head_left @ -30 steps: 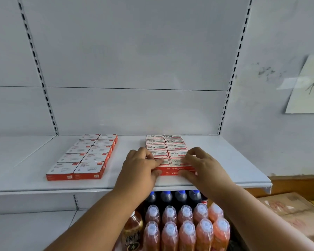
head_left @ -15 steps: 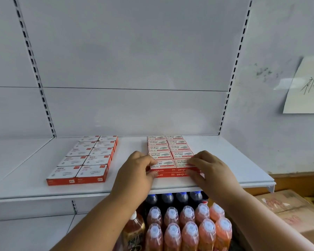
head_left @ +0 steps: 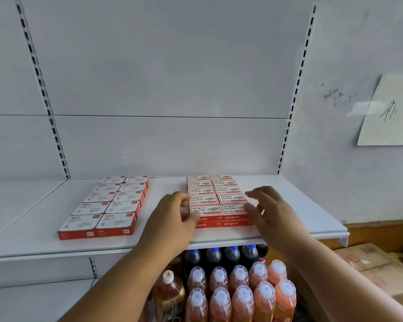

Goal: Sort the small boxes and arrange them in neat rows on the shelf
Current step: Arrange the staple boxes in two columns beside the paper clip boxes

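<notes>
Nearest the camera, below the shelf: orange drink bottles (head_left: 240, 296) with clear caps, one brown tea bottle (head_left: 169, 296) to their left, dark cola bottles (head_left: 221, 255) with blue caps behind. Cardboard cartons (head_left: 377, 266) at lower right.

Both forearms reach up and forward from the bottom edge to the white shelf (head_left: 289, 231). Left hand (head_left: 172, 217) sits at the left front corner of the staple boxes (head_left: 219, 198), fingers loosely curled, fingertips at or just beside the front box; contact cannot be confirmed because of motion blur. Right hand (head_left: 265, 205) is at the block's right front corner, fingers spread and relaxed, gripping nothing visible. The hands are apart, one on each flank of the block.

Staple boxes: two columns running front to back, edges flush; front face shows two stacked layers. Further left on the same shelf, well apart: the paper-clip boxes (head_left: 109, 205), two columns of white-topped red-edged boxes, also in line.

Judgement on progress: sorting looks done, with two kinds in two separate blocks and no loose boxes in view. What is left appears to be only final squaring of the staple block, if that.

Far: white back panel, slotted uprights, handwritten paper notice (head_left: 391, 112) on the right wall.
</notes>
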`<action>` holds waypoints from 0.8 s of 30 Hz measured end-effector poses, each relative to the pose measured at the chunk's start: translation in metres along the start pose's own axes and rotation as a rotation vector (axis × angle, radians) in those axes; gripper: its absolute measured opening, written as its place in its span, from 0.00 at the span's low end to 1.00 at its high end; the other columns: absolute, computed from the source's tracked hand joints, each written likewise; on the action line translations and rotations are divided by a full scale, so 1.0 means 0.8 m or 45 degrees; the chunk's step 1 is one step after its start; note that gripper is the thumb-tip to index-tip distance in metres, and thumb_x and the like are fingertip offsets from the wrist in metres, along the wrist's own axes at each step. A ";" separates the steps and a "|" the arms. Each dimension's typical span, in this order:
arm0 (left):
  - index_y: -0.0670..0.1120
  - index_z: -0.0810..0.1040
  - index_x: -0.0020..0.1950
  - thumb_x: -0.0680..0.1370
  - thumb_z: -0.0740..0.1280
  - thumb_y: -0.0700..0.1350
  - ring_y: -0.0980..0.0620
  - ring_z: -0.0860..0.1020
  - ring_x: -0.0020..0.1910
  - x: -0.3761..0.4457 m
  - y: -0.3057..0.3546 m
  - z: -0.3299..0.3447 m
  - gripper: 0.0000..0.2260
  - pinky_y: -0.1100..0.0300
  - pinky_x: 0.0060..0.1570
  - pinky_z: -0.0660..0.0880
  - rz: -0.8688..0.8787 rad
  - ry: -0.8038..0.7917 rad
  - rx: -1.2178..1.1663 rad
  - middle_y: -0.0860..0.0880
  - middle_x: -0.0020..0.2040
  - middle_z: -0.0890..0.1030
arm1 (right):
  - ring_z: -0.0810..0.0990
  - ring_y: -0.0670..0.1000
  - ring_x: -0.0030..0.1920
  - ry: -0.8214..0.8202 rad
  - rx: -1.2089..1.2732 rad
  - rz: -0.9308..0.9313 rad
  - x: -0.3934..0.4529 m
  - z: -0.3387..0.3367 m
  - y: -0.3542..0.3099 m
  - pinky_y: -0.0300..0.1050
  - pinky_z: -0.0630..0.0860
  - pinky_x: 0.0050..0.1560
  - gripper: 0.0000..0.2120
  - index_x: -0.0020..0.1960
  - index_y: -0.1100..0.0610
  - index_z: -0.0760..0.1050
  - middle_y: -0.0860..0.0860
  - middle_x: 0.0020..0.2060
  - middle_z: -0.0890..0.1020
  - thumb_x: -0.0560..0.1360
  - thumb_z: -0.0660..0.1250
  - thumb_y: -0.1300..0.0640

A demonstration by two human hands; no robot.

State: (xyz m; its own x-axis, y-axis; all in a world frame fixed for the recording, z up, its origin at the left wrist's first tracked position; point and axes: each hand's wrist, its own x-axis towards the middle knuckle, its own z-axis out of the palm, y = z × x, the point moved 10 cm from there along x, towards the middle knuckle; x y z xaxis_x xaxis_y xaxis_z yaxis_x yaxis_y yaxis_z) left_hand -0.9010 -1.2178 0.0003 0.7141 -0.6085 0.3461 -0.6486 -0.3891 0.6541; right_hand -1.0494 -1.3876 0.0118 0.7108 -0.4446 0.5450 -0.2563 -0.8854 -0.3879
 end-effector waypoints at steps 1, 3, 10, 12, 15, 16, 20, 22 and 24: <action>0.54 0.72 0.62 0.81 0.64 0.52 0.61 0.76 0.47 0.004 -0.003 -0.001 0.10 0.74 0.36 0.68 -0.054 -0.012 0.001 0.59 0.57 0.76 | 0.77 0.41 0.41 0.004 0.045 0.112 0.006 -0.003 0.012 0.36 0.71 0.43 0.17 0.63 0.51 0.75 0.45 0.57 0.76 0.80 0.59 0.45; 0.52 0.73 0.58 0.83 0.58 0.53 0.58 0.77 0.43 0.019 -0.006 -0.001 0.09 0.68 0.32 0.68 -0.130 -0.061 0.162 0.56 0.51 0.78 | 0.76 0.48 0.43 -0.081 -0.003 0.296 0.021 0.002 0.033 0.43 0.69 0.42 0.14 0.55 0.52 0.75 0.48 0.48 0.79 0.81 0.56 0.45; 0.46 0.80 0.55 0.84 0.52 0.56 0.54 0.78 0.42 0.065 -0.017 0.028 0.20 0.59 0.43 0.73 -0.219 -0.357 0.599 0.49 0.48 0.82 | 0.80 0.52 0.45 -0.560 -0.234 0.383 0.061 0.048 0.045 0.47 0.76 0.49 0.25 0.48 0.55 0.77 0.51 0.43 0.82 0.82 0.49 0.40; 0.47 0.80 0.54 0.83 0.53 0.55 0.53 0.79 0.45 0.067 -0.018 0.033 0.18 0.58 0.45 0.75 -0.187 -0.367 0.590 0.49 0.48 0.82 | 0.79 0.53 0.45 -0.568 -0.258 0.339 0.065 0.052 0.044 0.46 0.75 0.48 0.24 0.47 0.55 0.77 0.51 0.43 0.82 0.82 0.50 0.41; 0.48 0.79 0.51 0.83 0.53 0.54 0.55 0.77 0.43 0.067 -0.018 0.033 0.17 0.59 0.41 0.72 -0.160 -0.350 0.577 0.50 0.47 0.81 | 0.78 0.53 0.45 -0.546 -0.278 0.320 0.065 0.055 0.047 0.45 0.73 0.44 0.21 0.47 0.55 0.77 0.51 0.43 0.81 0.82 0.51 0.44; 0.48 0.79 0.50 0.84 0.53 0.54 0.56 0.77 0.43 0.068 -0.019 0.034 0.17 0.60 0.40 0.71 -0.160 -0.353 0.570 0.50 0.47 0.81 | 0.78 0.52 0.45 -0.547 -0.287 0.315 0.066 0.057 0.048 0.45 0.73 0.43 0.20 0.47 0.55 0.76 0.51 0.42 0.81 0.82 0.51 0.44; 0.47 0.79 0.56 0.84 0.52 0.55 0.52 0.78 0.49 0.074 -0.023 0.036 0.20 0.58 0.50 0.74 -0.205 -0.411 0.549 0.49 0.53 0.82 | 0.79 0.52 0.44 -0.590 -0.218 0.334 0.073 0.060 0.053 0.46 0.75 0.47 0.23 0.44 0.55 0.76 0.52 0.42 0.82 0.82 0.50 0.42; 0.46 0.79 0.58 0.84 0.50 0.58 0.51 0.77 0.48 0.083 -0.023 0.030 0.24 0.58 0.48 0.71 -0.235 -0.362 0.590 0.48 0.53 0.82 | 0.79 0.52 0.42 -0.607 -0.151 0.368 0.079 0.060 0.058 0.45 0.74 0.46 0.24 0.41 0.55 0.75 0.51 0.40 0.82 0.82 0.50 0.42; 0.45 0.78 0.59 0.83 0.48 0.59 0.50 0.75 0.46 0.092 -0.020 0.025 0.26 0.58 0.47 0.69 -0.244 -0.289 0.650 0.46 0.54 0.81 | 0.80 0.52 0.42 -0.615 -0.121 0.383 0.088 0.062 0.061 0.45 0.74 0.46 0.25 0.43 0.56 0.77 0.51 0.40 0.83 0.82 0.50 0.41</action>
State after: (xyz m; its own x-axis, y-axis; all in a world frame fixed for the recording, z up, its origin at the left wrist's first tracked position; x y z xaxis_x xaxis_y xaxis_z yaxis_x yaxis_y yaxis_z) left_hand -0.8430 -1.2698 0.0020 0.7934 -0.6053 0.0642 -0.5983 -0.7561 0.2652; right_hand -0.9792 -1.4557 -0.0058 0.8104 -0.5858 0.0114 -0.5353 -0.7481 -0.3923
